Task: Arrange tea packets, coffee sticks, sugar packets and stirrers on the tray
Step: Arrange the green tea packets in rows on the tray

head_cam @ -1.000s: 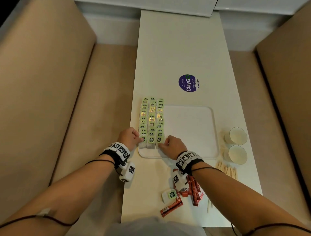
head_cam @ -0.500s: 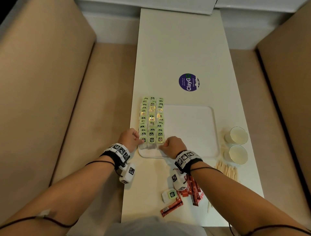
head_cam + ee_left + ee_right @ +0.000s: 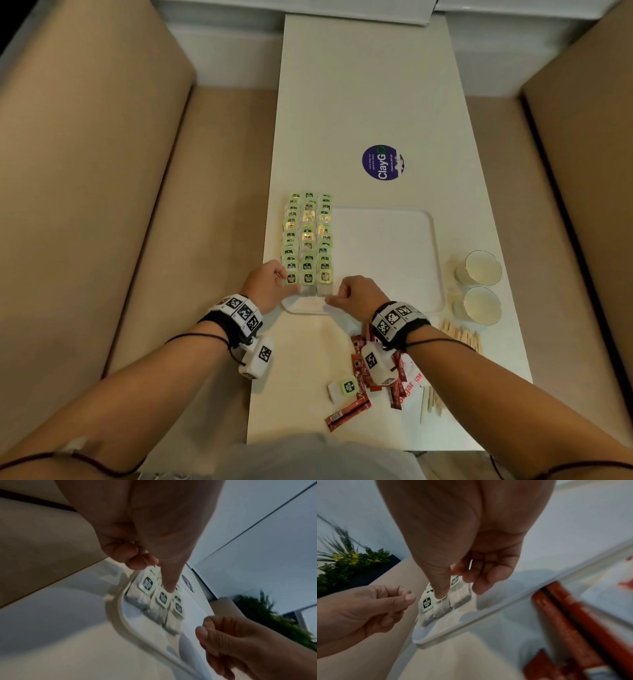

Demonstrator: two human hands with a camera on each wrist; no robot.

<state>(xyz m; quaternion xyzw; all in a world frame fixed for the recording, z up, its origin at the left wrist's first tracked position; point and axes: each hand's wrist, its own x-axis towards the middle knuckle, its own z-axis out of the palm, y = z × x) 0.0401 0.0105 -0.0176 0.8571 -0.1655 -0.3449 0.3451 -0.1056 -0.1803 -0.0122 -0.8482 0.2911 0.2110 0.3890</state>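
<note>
**A:** Where are the tea packets?

**B:** In the head view, the small green-tagged tea packets (image 3: 307, 240) lie in three overlapping columns along the left end of the white rounded-corner plastic tray (image 3: 394, 260), which sits on the long white tabletop (image 3: 359, 85). One loose tea packet (image 3: 344, 389) lies near the front of the tray, on the tabletop beside the red coffee sticks (image 3: 356, 387).

**A:** And the hands?

**B:** The left hand (image 3: 267, 284) sits at the tray's front-left corner, fingers curled. The left wrist view shows more: its thumb (image 3: 169, 586) points down onto the nearest packets while a fingertip (image 3: 142, 561) touches the outer column. Whether it pinches a packet, I cannot tell. The right hand (image 3: 356, 296) is just in front of the third column, fingers curled too. The right wrist view shows its thumb (image 3: 440, 591) pressing down on the middle column's front packet; the other fingers curl above the tray without clearly holding anything.

**A:** The rest?

**B:** To the tray's right stand two clear plastic cups (image 3: 479, 287). Pale wooden stirrers (image 3: 462, 337) lie front-right of the tray, and a white sugar packet with red lettering (image 3: 411, 387) lies among the coffee sticks. Beyond the tray is a round purple sticker (image 3: 383, 162). Only the wrist views show a leafy green plant (image 3: 347, 559).
</note>
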